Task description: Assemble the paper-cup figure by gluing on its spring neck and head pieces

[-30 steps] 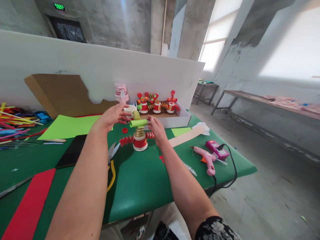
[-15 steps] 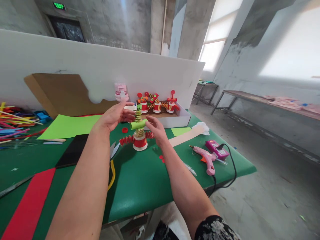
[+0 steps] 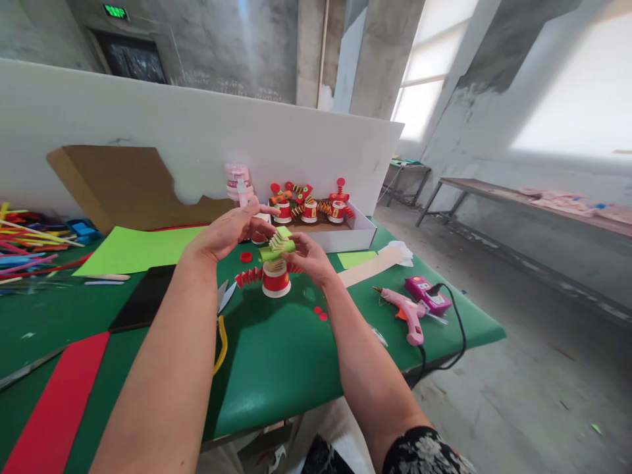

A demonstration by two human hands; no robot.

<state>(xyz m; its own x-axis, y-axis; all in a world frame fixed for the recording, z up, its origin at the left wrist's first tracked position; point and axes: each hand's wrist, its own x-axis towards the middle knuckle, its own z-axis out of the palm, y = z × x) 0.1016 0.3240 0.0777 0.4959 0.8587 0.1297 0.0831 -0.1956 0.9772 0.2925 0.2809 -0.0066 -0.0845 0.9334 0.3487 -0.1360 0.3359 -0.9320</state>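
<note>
A small paper-cup figure [image 3: 276, 282] stands upright on the green table, red with a white rim, with red folded paper arms [image 3: 249, 276] at its sides. Above the cup sits a light green paper roll [image 3: 276, 252], and a green accordion-folded paper strip [image 3: 281, 238] rises from it, tilted. My right hand [image 3: 311, 258] pinches the right end of the roll between thumb and fingers. Beside the strip's upper left, my left hand [image 3: 234, 232] has its fingers stretched out; whether the fingertips touch the paper is hard to see.
Scissors [image 3: 223, 329] with yellow handles lie left of the cup. On the right are a pink glue gun [image 3: 407, 315] and a purple power strip [image 3: 428, 295]. Finished figures stand in a white box [image 3: 363, 236] behind. A black tablet-like slab [image 3: 143, 299] and red paper [image 3: 59, 401] lie left.
The green folded strip, upright before, now leans with its top toward me. My left fingers have moved right and slightly down, and my right hand has closed on the roll's end.
</note>
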